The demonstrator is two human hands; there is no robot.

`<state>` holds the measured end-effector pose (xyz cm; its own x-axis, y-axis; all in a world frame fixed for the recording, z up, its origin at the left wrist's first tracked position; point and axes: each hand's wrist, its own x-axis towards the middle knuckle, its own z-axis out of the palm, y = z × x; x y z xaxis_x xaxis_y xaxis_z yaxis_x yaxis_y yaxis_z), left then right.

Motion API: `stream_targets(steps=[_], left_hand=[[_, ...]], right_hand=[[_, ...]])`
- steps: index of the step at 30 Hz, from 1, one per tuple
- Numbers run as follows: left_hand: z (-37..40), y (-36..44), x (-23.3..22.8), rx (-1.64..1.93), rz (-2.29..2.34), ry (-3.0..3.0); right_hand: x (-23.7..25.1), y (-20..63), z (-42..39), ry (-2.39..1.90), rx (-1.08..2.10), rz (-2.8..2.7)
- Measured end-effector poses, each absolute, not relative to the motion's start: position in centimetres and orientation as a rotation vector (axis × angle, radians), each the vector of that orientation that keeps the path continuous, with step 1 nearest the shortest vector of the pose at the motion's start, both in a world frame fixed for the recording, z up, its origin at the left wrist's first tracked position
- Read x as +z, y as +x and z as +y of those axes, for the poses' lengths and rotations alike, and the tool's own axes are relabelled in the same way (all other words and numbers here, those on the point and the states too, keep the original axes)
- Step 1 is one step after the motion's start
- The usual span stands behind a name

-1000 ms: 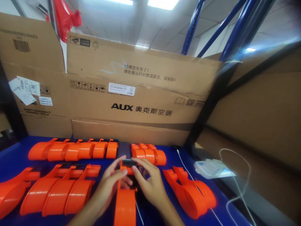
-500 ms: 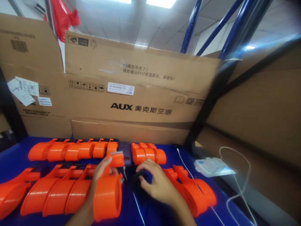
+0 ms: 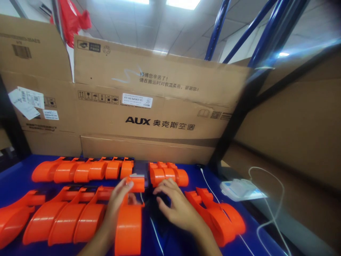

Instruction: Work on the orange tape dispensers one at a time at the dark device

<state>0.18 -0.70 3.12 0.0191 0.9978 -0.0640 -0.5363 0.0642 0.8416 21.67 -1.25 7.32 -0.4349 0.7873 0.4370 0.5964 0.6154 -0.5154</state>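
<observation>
Your left hand clamps the orange dispenser, long axis running toward you; your right hand, fingers curled, apparently pinches a dark part just beside it.

Big cardboard box in front of me: bold black "AUX" followed by Chinese characters 奥克斯空调. Upper flap of same box: two lines of small Chinese print, too blurred for me to read surely. White sticker on box: fine print illegible, "25" at right end. Row of handling pictograms left of sticker. Left box: white barcode labels, text unreadable.
</observation>
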Motion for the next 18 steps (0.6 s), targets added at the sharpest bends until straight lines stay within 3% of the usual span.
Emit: stream_targets(steps=[11, 18], left_hand=[[-1.4, 0.9, 3.1, 1.299, 0.776, 1.147], [-1.8, 0.9, 3.1, 1.202, 0.731, 1.162]], right_hand=[[5.8, 18.7, -1.5, -1.046, 0.622, -1.633], [5.5, 18.6, -1.1, -0.954, 0.853, -1.570]])
